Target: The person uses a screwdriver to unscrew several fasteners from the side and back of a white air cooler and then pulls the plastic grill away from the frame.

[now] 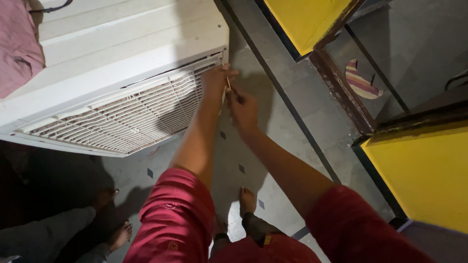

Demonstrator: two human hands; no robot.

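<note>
Cooler (117, 63) is a big white box that stands on the grey tiled floor (292, 112), and both hands are up at its front right corner. The left hand (217, 80) is pinched onto the edge of the slatted grille (131, 117), right at the corner. The right hand (243, 109) is curled tight around a thin stick-like tool (228, 83), maybe a small screwdriver, and its tip points at that same corner. The two hands are just beside each other, almost touching.

The box looks like smooth, hard plastic or painted metal with flat steps on top. The grille is made of many thin, bendy-looking slats, and some look wavy and dusty. A pink cloth (17, 44) hangs soft over the top left.

What could go wrong? The thin tool could slip off the corner and poke the left hand, because the fingers sit so close to the tip. The slats look weak, so a hard push could snap one. The grille could also drop on bare feet (247, 199) right below. Another person's feet (114, 221) are near too.
</note>
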